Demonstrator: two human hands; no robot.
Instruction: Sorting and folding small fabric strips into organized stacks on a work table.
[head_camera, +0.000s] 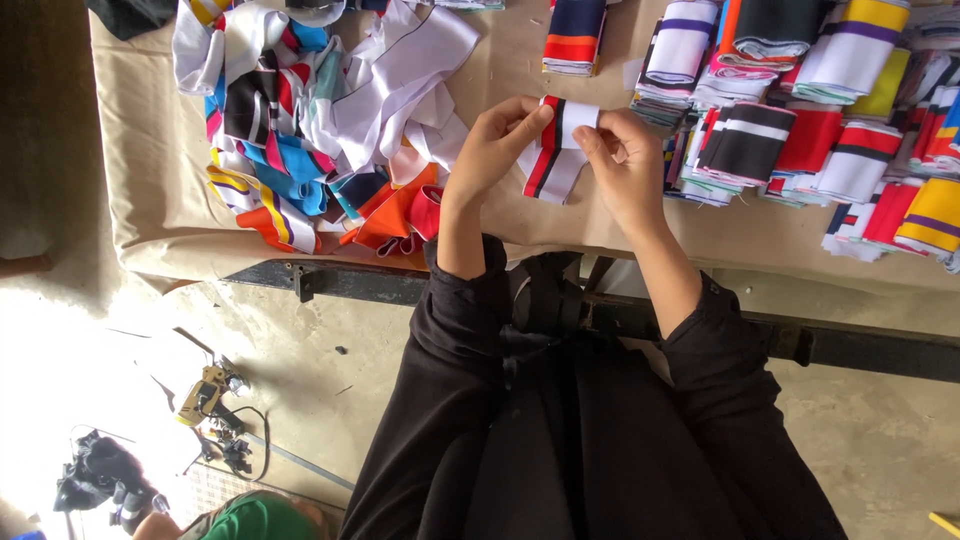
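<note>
- Nearest, the left hand and right hand meet above the counter, each grip closed on one end of a folded striped fabric band, white with red and black stripes.
- Left of the hands, loose coloured fabric strips lie in a heap.
- Farther right, folded striped bands sit in stacked rows.

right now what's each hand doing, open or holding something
Left hand: closed, pinching the left end of the striped band.
Right hand: closed, pinching the same band at its right end.
</note>
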